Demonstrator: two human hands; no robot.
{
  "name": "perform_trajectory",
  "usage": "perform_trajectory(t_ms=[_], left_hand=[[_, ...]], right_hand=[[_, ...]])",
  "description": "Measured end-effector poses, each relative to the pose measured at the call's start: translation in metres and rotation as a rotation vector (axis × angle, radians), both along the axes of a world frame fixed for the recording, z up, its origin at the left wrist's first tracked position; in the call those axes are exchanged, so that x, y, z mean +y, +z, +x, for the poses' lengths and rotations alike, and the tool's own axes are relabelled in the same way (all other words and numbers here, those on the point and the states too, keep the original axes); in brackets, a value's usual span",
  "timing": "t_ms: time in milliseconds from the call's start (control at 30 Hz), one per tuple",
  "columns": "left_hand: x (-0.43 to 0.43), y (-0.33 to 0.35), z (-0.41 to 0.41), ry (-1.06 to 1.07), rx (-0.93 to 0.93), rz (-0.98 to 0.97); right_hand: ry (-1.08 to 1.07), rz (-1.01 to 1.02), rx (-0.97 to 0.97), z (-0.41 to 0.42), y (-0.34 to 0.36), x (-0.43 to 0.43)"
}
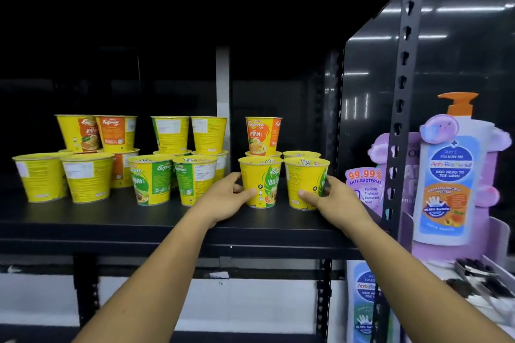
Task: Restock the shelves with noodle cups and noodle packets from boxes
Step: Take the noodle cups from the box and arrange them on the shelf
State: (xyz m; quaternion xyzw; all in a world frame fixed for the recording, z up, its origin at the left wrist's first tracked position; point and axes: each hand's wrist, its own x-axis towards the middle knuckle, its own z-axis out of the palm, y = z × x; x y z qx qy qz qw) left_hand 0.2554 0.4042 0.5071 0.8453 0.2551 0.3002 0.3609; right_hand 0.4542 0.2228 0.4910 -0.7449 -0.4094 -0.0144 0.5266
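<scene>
Two yellow and green noodle cups stand side by side on the black shelf [156, 224], near its right end. My left hand [225, 198] grips the left cup [262, 182] low on its side, thumb in front. My right hand [331, 198] grips the right cup [306, 182] the same way. Behind them stand more cups, one orange and yellow cup [263, 135] stacked on top. Several other yellow cups [89, 175] fill the shelf's left and middle, some stacked two high.
A perforated metal upright [401, 120] bounds the shelf on the right. Beyond it hangs a purple display with a large body wash pump bottle [446, 175]. Bare shelf surface lies in front of the cups. A lower shelf edge runs below.
</scene>
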Motion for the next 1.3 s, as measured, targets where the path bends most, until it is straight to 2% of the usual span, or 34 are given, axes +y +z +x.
perform_trajectory(t_ms=[233, 400, 667, 800, 967, 1167, 1300], left_hand=[[-0.009, 0.001, -0.006, 0.112, -0.05, 0.067], [-0.012, -0.004, -0.009, 0.249, -0.079, 0.272], [-0.027, -0.008, -0.019, 0.091, 0.124, 0.538], [-0.031, -0.012, -0.043, 0.02, 0.241, 0.602], [-0.014, -0.023, -0.088, 0.064, 0.221, 0.62], [0.025, -0.028, -0.154, 0.18, 0.146, 0.524], [0.055, -0.027, -0.188, 0.286, 0.2, 0.505]], right_hand=[[-0.201, 0.149, -0.093, -0.02, 0.002, -0.007], [-0.141, 0.114, -0.282, -0.025, -0.009, -0.006], [0.263, -0.154, -0.556, -0.03, -0.005, -0.014], [0.35, -0.299, -0.636, -0.049, 0.006, -0.008], [0.45, -0.423, -0.73, -0.115, 0.008, 0.023], [0.326, -0.526, -0.674, -0.168, 0.006, 0.074], [0.262, -0.63, -0.609, -0.187, 0.009, 0.098]])
